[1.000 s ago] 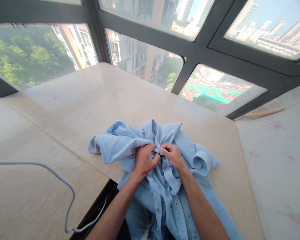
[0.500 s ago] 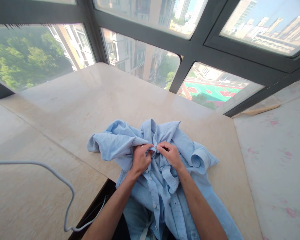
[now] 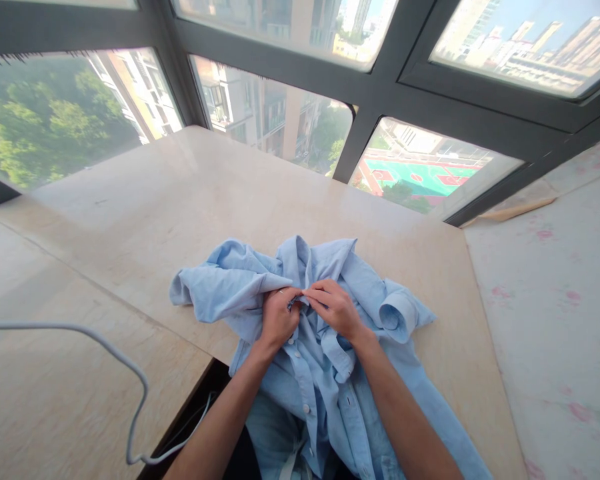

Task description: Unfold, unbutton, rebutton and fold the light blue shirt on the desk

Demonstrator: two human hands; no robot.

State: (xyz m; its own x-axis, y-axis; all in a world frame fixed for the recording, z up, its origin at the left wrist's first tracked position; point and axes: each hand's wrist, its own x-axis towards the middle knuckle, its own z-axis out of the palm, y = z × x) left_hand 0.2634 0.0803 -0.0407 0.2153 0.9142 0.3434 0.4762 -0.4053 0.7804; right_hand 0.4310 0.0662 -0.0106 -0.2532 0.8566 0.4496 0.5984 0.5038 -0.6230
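Observation:
A light blue button-up shirt (image 3: 330,380) lies crumpled on the sill and hangs over its near edge toward my lap. My left hand (image 3: 281,317) is closed on the front placket just below the collar (image 3: 295,257). Pinched at the same spot, my right hand (image 3: 334,308) meets the left fingertips on the cloth; whether a button is between them cannot be made out. White buttons (image 3: 307,408) run down the left front edge, and buttonholes show on the right one. A rolled cuff (image 3: 397,317) rests to the right of my right hand.
The pale stone sill (image 3: 220,180) reaches to dark window frames (image 3: 280,50). A grey-white cable (image 3: 105,347) curves over the left part and down past the edge. Flowered wallpaper (image 3: 545,320) covers the wall at right.
The right fingers have shifted slightly left and straightened at the placket, closer to the left fingertips. The left hand keeps its grip. The whole view has moved a little.

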